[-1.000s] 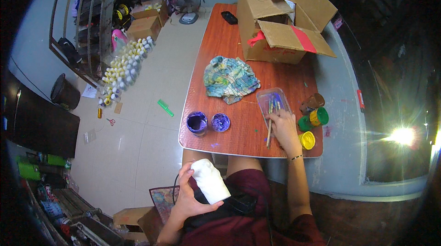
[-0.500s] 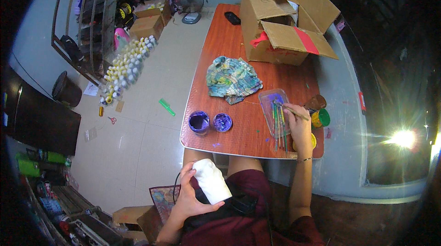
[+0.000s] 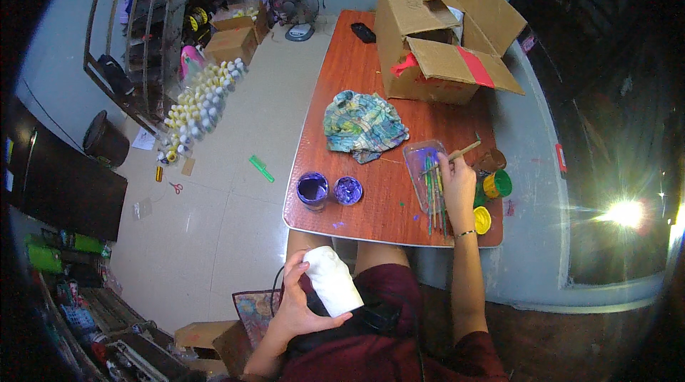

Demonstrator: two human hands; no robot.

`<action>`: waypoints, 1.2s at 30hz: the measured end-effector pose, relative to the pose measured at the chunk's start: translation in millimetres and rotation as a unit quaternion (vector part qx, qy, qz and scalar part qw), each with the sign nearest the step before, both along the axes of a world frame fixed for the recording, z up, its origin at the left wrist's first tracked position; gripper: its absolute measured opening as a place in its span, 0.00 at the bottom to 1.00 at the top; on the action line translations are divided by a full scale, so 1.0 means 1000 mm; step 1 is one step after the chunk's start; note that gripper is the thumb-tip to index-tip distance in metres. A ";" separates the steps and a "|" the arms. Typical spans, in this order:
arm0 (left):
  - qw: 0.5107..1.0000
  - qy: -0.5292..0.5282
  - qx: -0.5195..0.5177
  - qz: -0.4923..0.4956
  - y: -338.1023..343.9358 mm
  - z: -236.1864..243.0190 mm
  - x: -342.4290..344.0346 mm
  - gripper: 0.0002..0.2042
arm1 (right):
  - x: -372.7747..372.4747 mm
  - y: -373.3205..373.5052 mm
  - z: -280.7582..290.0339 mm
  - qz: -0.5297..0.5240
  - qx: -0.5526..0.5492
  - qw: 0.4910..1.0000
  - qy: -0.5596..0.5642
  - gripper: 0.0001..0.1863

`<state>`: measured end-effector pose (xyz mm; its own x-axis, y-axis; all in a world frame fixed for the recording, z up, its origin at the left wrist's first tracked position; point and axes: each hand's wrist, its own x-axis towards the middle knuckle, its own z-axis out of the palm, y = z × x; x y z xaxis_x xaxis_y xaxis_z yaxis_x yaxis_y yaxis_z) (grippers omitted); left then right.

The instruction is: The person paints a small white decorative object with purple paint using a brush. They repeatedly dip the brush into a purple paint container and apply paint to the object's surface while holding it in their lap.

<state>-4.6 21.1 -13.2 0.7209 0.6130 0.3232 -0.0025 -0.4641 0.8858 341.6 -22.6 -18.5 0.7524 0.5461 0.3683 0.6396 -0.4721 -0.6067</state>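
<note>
Head view shows a brown desk [image 3: 371,204] with an open cardboard box [image 3: 442,47], its contents unclear. Nearer lie a crumpled cloth [image 3: 365,124] and a clear tray [image 3: 422,168] of brushes. Two purple paint pots [image 3: 328,189] stand near the front edge. The left hand [image 3: 303,307] grips a white figure [image 3: 332,281] over the lap; the right hand [image 3: 457,182] pinches a brush [image 3: 460,154] beside green and yellow pots [image 3: 492,196].

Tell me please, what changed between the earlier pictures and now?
The right hand moved from the brushes in the clear tray and lifted one brush, now held slanting above the table. The left hand stayed on the white object over the lap. Purple paint pot and cloth unchanged.
</note>
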 end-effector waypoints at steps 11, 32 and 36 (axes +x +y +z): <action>1.000 -0.012 -0.001 0.008 0.001 -0.005 -0.006 0.52 | -0.034 0.049 0.025 0.106 0.142 0.984 -0.019 0.10; 1.000 -0.002 -0.015 0.027 0.003 -0.013 -0.013 0.51 | -0.025 0.107 -0.015 0.189 -0.056 0.980 -0.039 0.11; 1.000 -0.004 -0.013 0.025 0.007 -0.008 -0.011 0.51 | -0.019 0.106 -0.003 0.093 -0.063 0.994 0.006 0.15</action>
